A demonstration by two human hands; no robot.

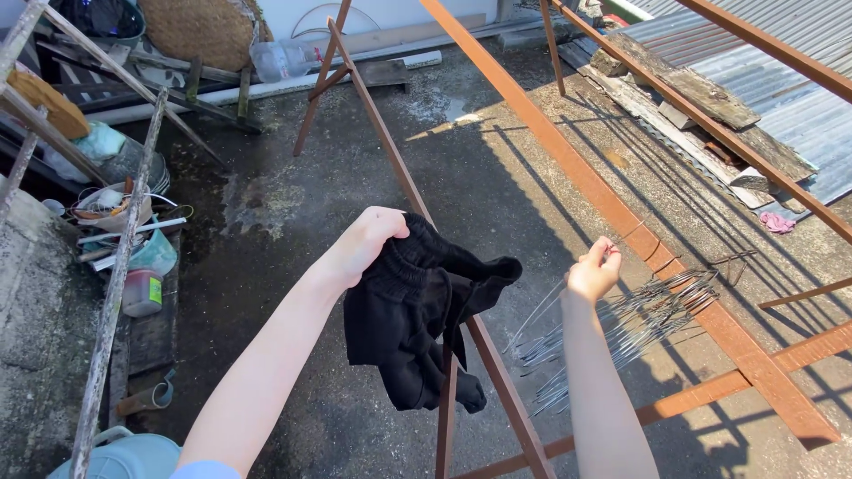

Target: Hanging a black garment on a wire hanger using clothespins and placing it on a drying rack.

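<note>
My left hand (366, 241) grips a bunched black garment (417, 319) by its ribbed waistband, and it hangs over a rusty orange bar (390, 155) of a drying rack. My right hand (593, 270) is closed on the hook of a thin wire hanger among a bundle of several wire hangers (639, 315). That bundle hangs from a second rusty bar (568, 160) to the right.
A concrete rooftop floor lies below, partly wet. Clutter fills the left side: buckets, a pink container (142, 293), pipes, a woven basket (197, 31), a plastic bottle (282, 58). Corrugated metal sheets (781, 62) and wooden planks lie at the right. A teal tub (124, 454) sits bottom left.
</note>
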